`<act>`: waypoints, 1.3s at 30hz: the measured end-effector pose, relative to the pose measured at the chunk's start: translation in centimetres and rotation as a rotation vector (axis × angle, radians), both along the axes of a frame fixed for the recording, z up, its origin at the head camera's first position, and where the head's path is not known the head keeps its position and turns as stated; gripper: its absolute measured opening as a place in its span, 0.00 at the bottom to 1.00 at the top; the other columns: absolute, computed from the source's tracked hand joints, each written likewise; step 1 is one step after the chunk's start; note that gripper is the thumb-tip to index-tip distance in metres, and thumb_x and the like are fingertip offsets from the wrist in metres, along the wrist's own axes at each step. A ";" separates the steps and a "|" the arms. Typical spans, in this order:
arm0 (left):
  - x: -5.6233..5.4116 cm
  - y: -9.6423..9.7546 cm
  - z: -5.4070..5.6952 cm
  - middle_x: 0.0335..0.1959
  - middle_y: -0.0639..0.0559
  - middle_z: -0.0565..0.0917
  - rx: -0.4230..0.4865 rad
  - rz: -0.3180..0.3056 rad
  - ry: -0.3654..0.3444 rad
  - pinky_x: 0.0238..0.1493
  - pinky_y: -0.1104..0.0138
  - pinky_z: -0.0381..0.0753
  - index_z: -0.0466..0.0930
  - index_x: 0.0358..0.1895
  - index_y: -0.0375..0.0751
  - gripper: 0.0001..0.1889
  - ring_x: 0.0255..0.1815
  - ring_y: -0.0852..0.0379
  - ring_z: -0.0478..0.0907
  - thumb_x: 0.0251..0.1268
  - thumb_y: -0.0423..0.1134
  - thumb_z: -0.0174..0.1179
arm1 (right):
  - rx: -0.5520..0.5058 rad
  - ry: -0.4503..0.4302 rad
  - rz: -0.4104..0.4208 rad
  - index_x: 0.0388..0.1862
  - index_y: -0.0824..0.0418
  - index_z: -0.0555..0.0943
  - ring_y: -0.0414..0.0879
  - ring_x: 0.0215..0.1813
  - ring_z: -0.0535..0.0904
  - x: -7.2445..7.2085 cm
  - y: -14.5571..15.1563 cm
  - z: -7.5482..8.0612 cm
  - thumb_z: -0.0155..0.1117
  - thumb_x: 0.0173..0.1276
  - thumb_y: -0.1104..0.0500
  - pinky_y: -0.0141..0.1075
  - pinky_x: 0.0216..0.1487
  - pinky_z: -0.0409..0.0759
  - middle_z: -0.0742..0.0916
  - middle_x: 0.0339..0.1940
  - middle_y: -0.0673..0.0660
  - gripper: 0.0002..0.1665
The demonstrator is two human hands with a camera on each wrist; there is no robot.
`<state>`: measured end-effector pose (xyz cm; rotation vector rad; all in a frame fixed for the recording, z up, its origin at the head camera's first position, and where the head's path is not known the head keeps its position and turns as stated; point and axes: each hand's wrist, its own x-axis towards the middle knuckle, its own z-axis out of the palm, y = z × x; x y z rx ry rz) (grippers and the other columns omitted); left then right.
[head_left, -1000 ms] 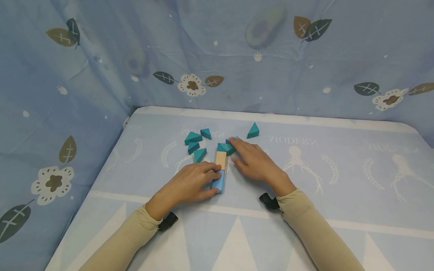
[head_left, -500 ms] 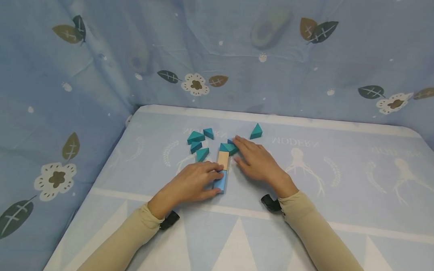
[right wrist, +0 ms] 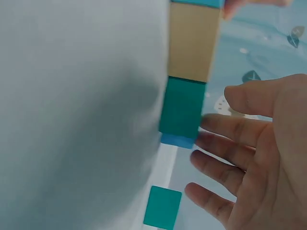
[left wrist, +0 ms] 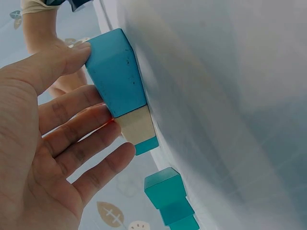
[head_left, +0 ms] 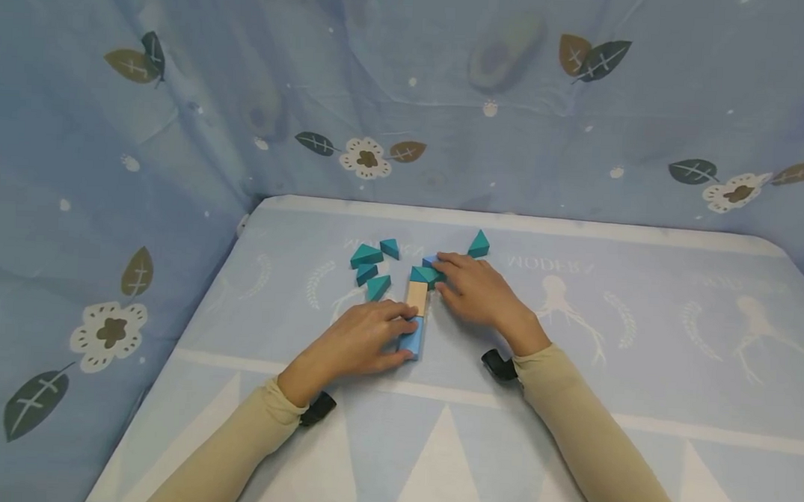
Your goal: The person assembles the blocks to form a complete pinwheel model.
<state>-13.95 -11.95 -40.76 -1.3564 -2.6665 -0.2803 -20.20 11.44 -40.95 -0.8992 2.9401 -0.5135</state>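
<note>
A row of blocks runs away from the person: a blue block nearest, a plain wooden block, then green triangular pieces and a small blue piece. The left hand rests along the row's left side. Its thumb touches the blue block's near end, and its fingertips lie near the wooden joint in the left wrist view. At the far end, the right hand has extended fingertips against the green block and blue piece; its thumb stays apart from them.
Several loose teal triangular blocks lie left of the row's far end. One more green triangular block sits beyond the right hand. Patterned blue cloth hangs behind the table.
The head view has shifted slightly. The right fingers are a little more bent, and more of the small blue piece shows beside them. The left hand keeps its place on the row.
</note>
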 end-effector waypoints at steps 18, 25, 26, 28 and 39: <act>-0.1 0.1 0.0 0.58 0.48 0.82 -0.001 0.005 -0.001 0.58 0.62 0.80 0.85 0.53 0.41 0.23 0.59 0.52 0.79 0.59 0.51 0.69 | -0.052 0.022 0.039 0.69 0.63 0.72 0.56 0.70 0.70 -0.4 -0.1 -0.3 0.56 0.75 0.54 0.55 0.67 0.70 0.73 0.72 0.60 0.28; -0.1 0.0 -0.1 0.58 0.49 0.82 -0.007 0.012 -0.011 0.58 0.62 0.80 0.85 0.54 0.40 0.23 0.59 0.52 0.79 0.60 0.51 0.68 | -0.048 0.013 0.040 0.72 0.62 0.69 0.56 0.72 0.69 -0.3 -0.6 -0.7 0.55 0.75 0.53 0.55 0.68 0.69 0.72 0.72 0.59 0.29; -0.1 0.0 -0.1 0.58 0.49 0.82 -0.007 0.014 -0.012 0.58 0.62 0.80 0.85 0.54 0.40 0.23 0.59 0.52 0.79 0.60 0.51 0.68 | -0.047 0.012 0.043 0.72 0.62 0.69 0.56 0.71 0.69 -0.3 -0.6 -0.8 0.55 0.75 0.54 0.55 0.68 0.69 0.72 0.72 0.59 0.29; 0.0 0.0 -0.1 0.58 0.49 0.82 -0.009 0.016 -0.012 0.58 0.61 0.80 0.85 0.54 0.40 0.24 0.59 0.52 0.79 0.59 0.51 0.68 | -0.041 0.014 0.047 0.72 0.62 0.68 0.55 0.71 0.69 -0.2 -0.7 -0.8 0.55 0.75 0.54 0.56 0.68 0.69 0.72 0.72 0.59 0.29; -0.1 0.1 -0.2 0.57 0.49 0.82 -0.002 0.020 -0.011 0.58 0.61 0.80 0.85 0.53 0.40 0.24 0.58 0.52 0.79 0.59 0.52 0.69 | -0.038 -0.012 0.044 0.72 0.61 0.68 0.54 0.73 0.67 -0.1 -0.8 -0.8 0.54 0.76 0.53 0.56 0.70 0.67 0.70 0.74 0.58 0.29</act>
